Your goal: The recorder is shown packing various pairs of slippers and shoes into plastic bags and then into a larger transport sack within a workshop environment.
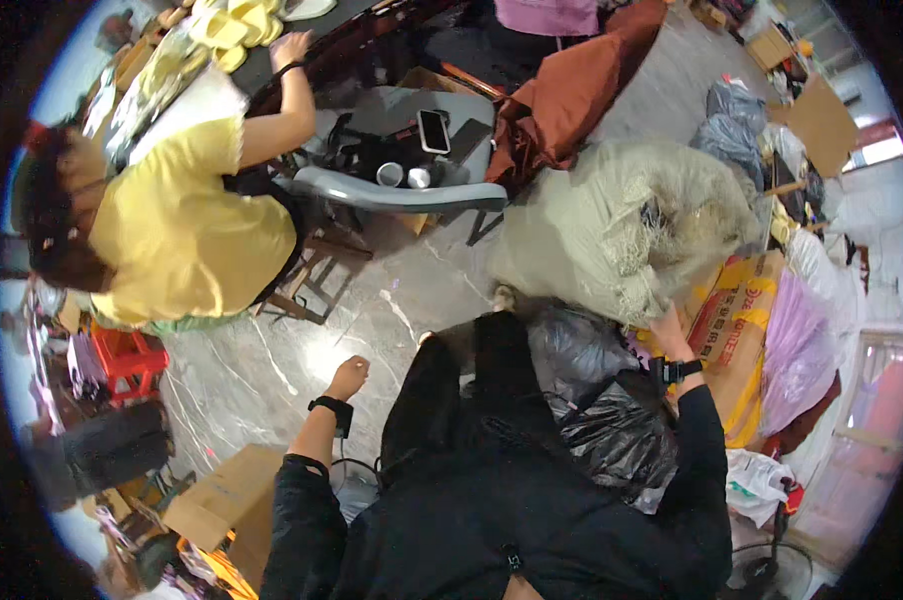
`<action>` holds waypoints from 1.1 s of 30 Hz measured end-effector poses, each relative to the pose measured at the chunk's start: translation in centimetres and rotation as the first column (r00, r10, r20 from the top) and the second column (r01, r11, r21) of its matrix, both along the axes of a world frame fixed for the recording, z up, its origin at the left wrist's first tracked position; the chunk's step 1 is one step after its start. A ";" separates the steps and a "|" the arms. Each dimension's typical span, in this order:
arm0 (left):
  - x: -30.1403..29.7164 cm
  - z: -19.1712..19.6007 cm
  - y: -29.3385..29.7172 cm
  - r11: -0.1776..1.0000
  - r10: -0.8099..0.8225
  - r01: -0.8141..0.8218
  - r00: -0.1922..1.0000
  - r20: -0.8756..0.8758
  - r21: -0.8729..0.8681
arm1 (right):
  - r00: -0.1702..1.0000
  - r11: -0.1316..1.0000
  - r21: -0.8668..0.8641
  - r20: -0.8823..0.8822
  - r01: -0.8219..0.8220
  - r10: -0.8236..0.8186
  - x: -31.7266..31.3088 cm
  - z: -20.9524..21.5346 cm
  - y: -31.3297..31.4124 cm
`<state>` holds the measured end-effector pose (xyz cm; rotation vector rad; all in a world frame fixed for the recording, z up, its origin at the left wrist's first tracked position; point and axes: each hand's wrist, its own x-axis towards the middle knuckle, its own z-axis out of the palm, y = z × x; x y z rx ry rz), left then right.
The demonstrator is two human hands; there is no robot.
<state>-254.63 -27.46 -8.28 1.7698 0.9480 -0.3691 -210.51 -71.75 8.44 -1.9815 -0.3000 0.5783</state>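
Floor (272, 370) is grey marble-look tile, glossy, with a light glare spot just left of the left hand (348, 377). Landmark: big clear bag of pale stringy scraps (622, 230), upper right of centre. Right hand (669, 328) is at that bag's lower edge, touching it; fingers are buried in the plastic, so grip cannot be told. Left hand hangs free over the floor, well left of the bag, fingers curled into a loose fist, holding nothing. Black bags (592, 400) sit directly below the big bag, an orange carton (734, 330) at its lower right. Grey chair (402, 190) with a phone (434, 130) stands left of the bag; a person in yellow (192, 220) sits further left.
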 end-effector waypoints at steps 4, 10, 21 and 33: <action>-8.1 -3.5 1.1 0.507 -0.640 0.844 0.505 -0.579 0.176 | 0.938 0.923 -0.357 0.249 -0.142 0.241 -4.7 1.6 2.0; -16.3 -5.8 -3.1 0.678 -0.381 0.636 0.733 -0.563 0.368 | 0.983 0.983 -0.014 -0.014 -0.185 0.185 -12.7 2.3 7.7; -17.1 -3.3 -10.0 0.914 0.402 -0.371 0.884 -0.237 0.165 | 0.951 1.000 0.011 -0.308 -0.013 0.016 -15.3 2.1 6.6; -22.0 -6.3 -4.8 0.897 0.442 -0.437 0.893 -0.086 0.068 | 0.994 0.999 -0.037 -0.108 0.030 -0.034 -23.5 7.3 9.7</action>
